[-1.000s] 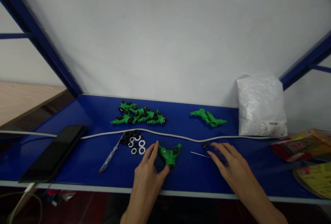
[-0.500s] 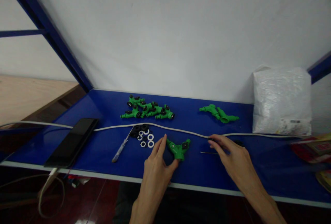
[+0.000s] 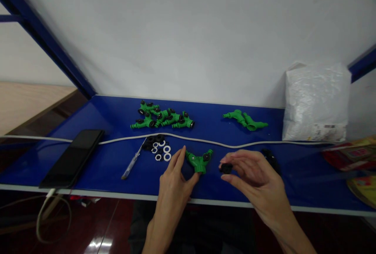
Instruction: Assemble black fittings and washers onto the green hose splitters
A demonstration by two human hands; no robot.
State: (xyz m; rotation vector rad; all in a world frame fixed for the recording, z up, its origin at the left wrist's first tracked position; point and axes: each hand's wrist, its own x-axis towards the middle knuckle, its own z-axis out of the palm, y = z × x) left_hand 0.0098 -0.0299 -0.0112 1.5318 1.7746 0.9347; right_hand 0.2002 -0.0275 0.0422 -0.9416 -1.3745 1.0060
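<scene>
My left hand [image 3: 174,185] grips a green Y-shaped hose splitter [image 3: 199,164] between thumb and fingers. One black knob shows on the splitter's right branch, and its left branch has a small pale round spot. Just to the right, my right hand [image 3: 255,175] pinches a small black plastic knob [image 3: 226,168] between thumb and fingertips. White rings [image 3: 167,149] and black rings [image 3: 150,139] lie left of my left hand, beside a screwdriver [image 3: 132,164] with a clear handle.
Several green splitters with black knobs [image 3: 162,117] sit at the back left. Two bare green splitters [image 3: 245,120] lie at the back right, near a white plastic package [image 3: 317,103]. A pale cable [image 3: 202,140] crosses the blue table. A black phone [image 3: 73,158] rests at the left.
My right hand has picked up the small black knob from beside the cable and brought it left and nearer the splitter. My left hand still holds the splitter. The camera view has shifted.
</scene>
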